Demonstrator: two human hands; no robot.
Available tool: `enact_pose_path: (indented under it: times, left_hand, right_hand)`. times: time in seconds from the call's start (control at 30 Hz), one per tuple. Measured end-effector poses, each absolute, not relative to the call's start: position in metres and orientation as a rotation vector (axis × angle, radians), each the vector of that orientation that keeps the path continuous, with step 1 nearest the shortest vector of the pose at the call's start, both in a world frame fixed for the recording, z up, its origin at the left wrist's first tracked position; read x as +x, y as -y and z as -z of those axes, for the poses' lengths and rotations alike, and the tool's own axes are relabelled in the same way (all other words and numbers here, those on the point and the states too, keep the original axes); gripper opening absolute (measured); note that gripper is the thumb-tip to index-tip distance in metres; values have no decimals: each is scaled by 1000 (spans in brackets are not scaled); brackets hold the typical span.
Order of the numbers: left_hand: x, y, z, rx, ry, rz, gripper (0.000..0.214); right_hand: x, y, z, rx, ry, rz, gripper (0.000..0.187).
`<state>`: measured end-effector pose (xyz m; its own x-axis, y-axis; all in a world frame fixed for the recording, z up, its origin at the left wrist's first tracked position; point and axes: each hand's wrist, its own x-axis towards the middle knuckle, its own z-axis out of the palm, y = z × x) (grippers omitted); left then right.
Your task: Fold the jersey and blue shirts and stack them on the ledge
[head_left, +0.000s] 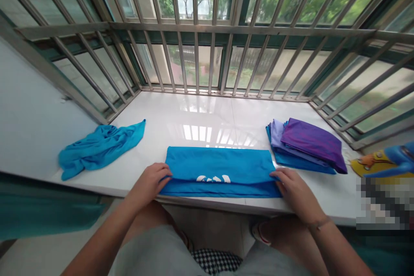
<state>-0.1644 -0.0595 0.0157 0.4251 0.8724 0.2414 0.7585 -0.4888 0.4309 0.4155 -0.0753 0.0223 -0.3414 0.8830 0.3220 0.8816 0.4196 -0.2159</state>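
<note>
A blue garment (220,161) with a white print lies folded into a wide strip along the front edge of the sill. Its lower layer shows below the upper fold. My left hand (154,181) pinches the left end of the upper fold, fingers curled at the cloth. At the opposite end, my right hand (293,187) grips the right edge of the same fold between thumb and fingers. The kind of garment cannot be made out in its folded state.
A crumpled turquoise cloth (100,148) lies on the white sill (207,116) at left. Right of the garment sits a stack of folded purple and blue clothes (312,144). A blue and yellow object (384,161) stands far right. Metal bars (210,64) enclose the sill's back and sides.
</note>
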Motion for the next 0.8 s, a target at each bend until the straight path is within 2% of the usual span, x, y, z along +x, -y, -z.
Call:
enact_pose_path:
  times: [0.13,0.37,0.57,0.73,0.8]
  left_hand:
    - [-164,84,6,2415,-1432,-661,22]
    - [-167,90,10,2367,-1452,-730,21]
    - [-172,100,20,2338,-1595,-801,35]
    - [-181,108,26,2277,-1648,-827,39]
    - [-184,109,25,2249,-1644,-821,38]
  right_hand:
    - [420,90,-3,-1499,2336,2,28]
    - [420,88,-5,-1611,2288,74,34]
    - [421,93,-6,-1820,2199,45,34]
    - [398,105,-13,-2281,1837,-77,40]
    - [379,108,-20,-2463,1699,-144,53]
